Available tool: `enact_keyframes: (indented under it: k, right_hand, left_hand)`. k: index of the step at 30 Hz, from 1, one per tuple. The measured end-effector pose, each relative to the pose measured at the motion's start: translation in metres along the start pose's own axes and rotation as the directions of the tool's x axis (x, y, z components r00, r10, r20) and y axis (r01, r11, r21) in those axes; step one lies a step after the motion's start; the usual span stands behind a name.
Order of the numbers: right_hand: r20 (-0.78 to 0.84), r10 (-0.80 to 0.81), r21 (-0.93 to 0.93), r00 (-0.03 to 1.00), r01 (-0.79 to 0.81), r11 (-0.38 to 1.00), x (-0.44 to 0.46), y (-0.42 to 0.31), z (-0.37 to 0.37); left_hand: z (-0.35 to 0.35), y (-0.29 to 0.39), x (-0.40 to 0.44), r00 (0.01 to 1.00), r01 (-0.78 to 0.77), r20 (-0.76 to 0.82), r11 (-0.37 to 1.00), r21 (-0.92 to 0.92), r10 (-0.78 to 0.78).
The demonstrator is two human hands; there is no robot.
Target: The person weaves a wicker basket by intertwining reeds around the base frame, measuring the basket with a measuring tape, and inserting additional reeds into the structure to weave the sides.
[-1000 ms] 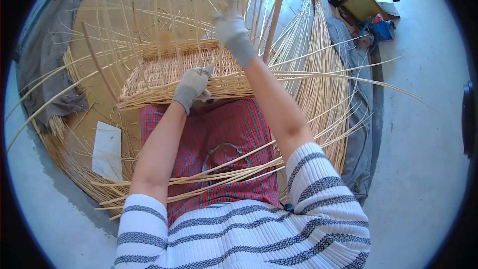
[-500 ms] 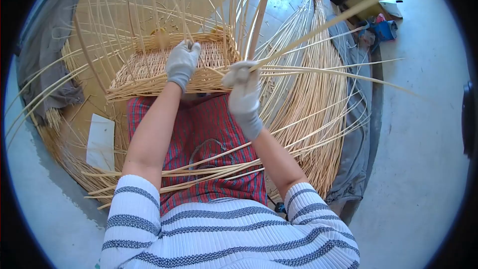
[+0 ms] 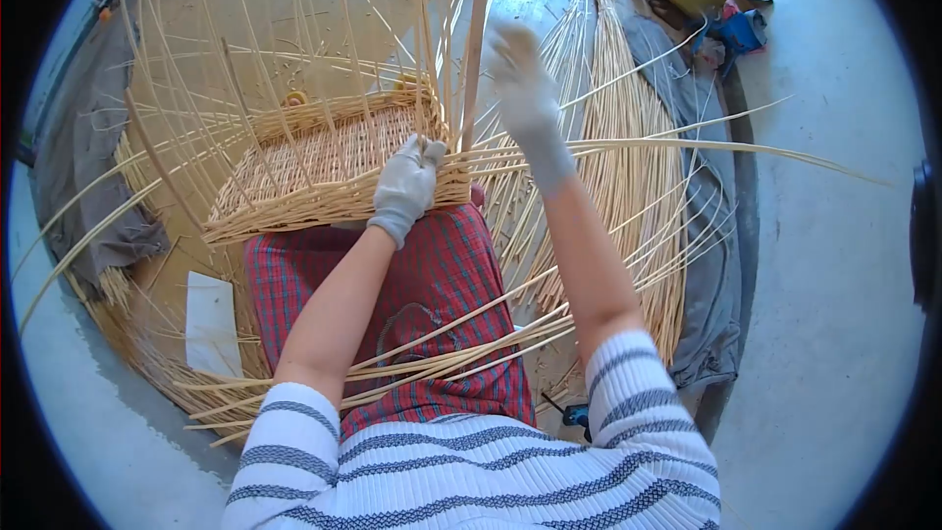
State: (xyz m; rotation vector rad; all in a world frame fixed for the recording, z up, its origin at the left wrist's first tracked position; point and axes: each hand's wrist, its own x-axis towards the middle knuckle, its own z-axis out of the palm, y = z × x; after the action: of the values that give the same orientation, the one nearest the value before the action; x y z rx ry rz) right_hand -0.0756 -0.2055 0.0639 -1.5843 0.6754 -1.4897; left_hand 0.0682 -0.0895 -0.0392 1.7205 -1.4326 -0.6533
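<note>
1. Head view: left hand (image 3: 405, 186), gloved, at 11 o'clock; forearm angled up toward 1 o'clock. Fingers clamped on near rim of wicker basket (image 3: 319, 157), close to its right corner.
2. Head view: right hand (image 3: 528, 98), gloved, raised at 1 o'clock, right of flat wooden stake (image 3: 474, 69); forearm points to 11 o'clock. Fingers blurred, can't tell if apart or together.
3. Head view: basket sits at 10-11 o'clock, tilted, just beyond plaid cloth (image 3: 294, 285). Rod bundle (image 3: 638, 167) at 2 o'clock.

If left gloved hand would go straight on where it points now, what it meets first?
Probably the upright rods at the basket's near right corner, just beyond the left hand's fingertips; depth is unclear.
</note>
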Motion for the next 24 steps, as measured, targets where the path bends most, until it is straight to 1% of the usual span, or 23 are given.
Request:
enact_keyframes:
  k: [1, 2, 3, 4, 6, 7, 8, 9, 10, 11, 12, 13, 14, 15, 16, 17, 18, 19, 20, 21, 22, 23, 24]
  right_hand:
    - [0.238, -0.369, -0.663, 0.898, 0.428, 0.615, 0.029, -0.032, 0.028]
    - [0.202, -0.320, -0.625, 0.926, 0.373, 0.685, 0.047, -0.032, 0.048]
    - [0.171, -0.265, -0.582, 0.949, 0.315, 0.749, 0.067, -0.026, 0.060]
    - [0.172, -0.260, -0.583, 0.950, 0.311, 0.750, 0.089, 0.003, 0.041]
    - [0.318, -0.325, -0.774, 0.891, 0.442, 0.453, 0.105, 0.076, -0.020]
    - [0.071, -0.217, -0.676, 0.973, 0.208, 0.707, 0.070, 0.026, -0.022]
    - [-0.152, -0.043, -0.481, 0.988, -0.036, 0.876, 0.023, -0.041, -0.019]
    - [-0.039, -0.019, -0.759, 0.999, -0.018, 0.651, -0.026, -0.024, -0.017]
    - [0.044, 0.043, -0.938, 0.998, 0.026, 0.346, -0.066, 0.000, -0.016]
    - [0.036, 0.044, -0.936, 0.998, 0.019, 0.350, -0.068, -0.004, -0.014]
    - [-0.068, 0.009, -0.784, 0.998, -0.058, 0.617, -0.060, -0.004, -0.008]
    - [-0.201, 0.034, -0.554, 0.979, -0.142, 0.820, -0.065, -0.007, -0.007]
    - [-0.242, 0.067, -0.551, 0.968, -0.194, 0.811, -0.069, -0.018, -0.016]
    - [-0.102, -0.041, -0.730, 0.994, -0.047, 0.682, -0.045, -0.027, -0.031]
    - [0.066, -0.118, -0.857, 0.991, 0.117, 0.502, -0.019, -0.029, -0.051]
    - [0.053, -0.107, -0.865, 0.993, 0.099, 0.493, 0.002, -0.020, -0.079]
    - [0.281, -0.253, -0.920, 0.926, 0.335, 0.204, 0.022, -0.009, -0.108]
    - [0.526, -0.311, -0.848, 0.792, 0.518, -0.114, 0.032, 0.000, -0.124]
    - [0.525, -0.293, -0.849, 0.799, 0.517, -0.111, 0.033, -0.005, -0.126]
    - [0.488, 0.018, -0.871, 0.873, 0.488, -0.050, 0.039, -0.015, -0.125]
    - [0.417, 0.327, -0.897, 0.848, 0.443, -0.005, 0.045, -0.019, -0.127]
    - [0.374, 0.379, -0.926, 0.847, 0.367, 0.092, 0.041, -0.015, -0.131]
    - [0.366, 0.409, -0.928, 0.836, 0.359, 0.098, 0.025, -0.005, -0.135]
  left_hand:
    - [0.001, 0.005, 0.001, 0.994, 0.104, -0.026, 0.993, -0.060, -0.106]
    - [-0.005, 0.010, 0.004, 0.995, 0.097, -0.027, 0.994, -0.054, -0.098]
    - [-0.014, 0.019, 0.007, 0.974, 0.227, 0.059, 0.962, -0.151, -0.221]
    - [-0.021, 0.027, 0.006, 0.927, 0.368, 0.161, 0.899, -0.238, -0.338]
    - [-0.030, 0.041, 0.002, 0.913, 0.402, 0.194, 0.873, -0.277, -0.359]
    - [-0.033, 0.044, 0.001, 0.906, 0.414, 0.223, 0.859, -0.302, -0.359]
    - [-0.034, 0.045, 0.000, 0.898, 0.433, 0.232, 0.848, -0.306, -0.375]
    - [-0.034, 0.047, 0.001, 0.905, 0.415, 0.251, 0.846, -0.335, -0.345]
    - [-0.032, 0.047, 0.000, 0.910, 0.394, 0.279, 0.848, -0.353, -0.307]
    - [-0.028, 0.048, -0.003, 0.939, 0.329, 0.217, 0.885, -0.329, -0.268]
    - [-0.032, 0.046, 0.002, 0.940, 0.328, 0.203, 0.889, -0.318, -0.274]
    - [-0.035, 0.043, -0.003, 0.941, 0.337, 0.165, 0.867, -0.366, -0.296]
    - [-0.036, 0.048, -0.014, 0.936, 0.352, 0.154, 0.842, -0.408, -0.317]
    - [-0.045, 0.056, -0.012, 0.940, 0.341, 0.167, 0.852, -0.398, -0.298]
    - [-0.057, 0.061, -0.012, 0.985, -0.120, -0.138, 0.985, -0.122, 0.103]
    - [-0.063, 0.065, -0.016, 0.800, -0.470, -0.283, 0.846, 0.252, 0.529]
    - [-0.058, 0.071, -0.019, 0.811, -0.464, -0.274, 0.854, 0.235, 0.516]
    - [-0.048, 0.079, -0.013, 0.860, -0.442, -0.122, 0.842, 0.308, 0.496]
    - [-0.039, 0.083, -0.009, 0.887, -0.437, 0.034, 0.815, 0.381, 0.460]
    - [-0.027, 0.077, -0.008, 0.960, -0.280, 0.103, 0.883, 0.378, 0.260]
    - [-0.018, 0.065, -0.003, 0.959, -0.282, 0.102, 0.884, 0.373, 0.263]
    - [-0.014, 0.057, -0.001, 0.945, -0.323, 0.072, 0.877, 0.357, 0.319]
    - [-0.009, 0.046, -0.005, 0.932, -0.355, 0.052, 0.871, 0.339, 0.359]
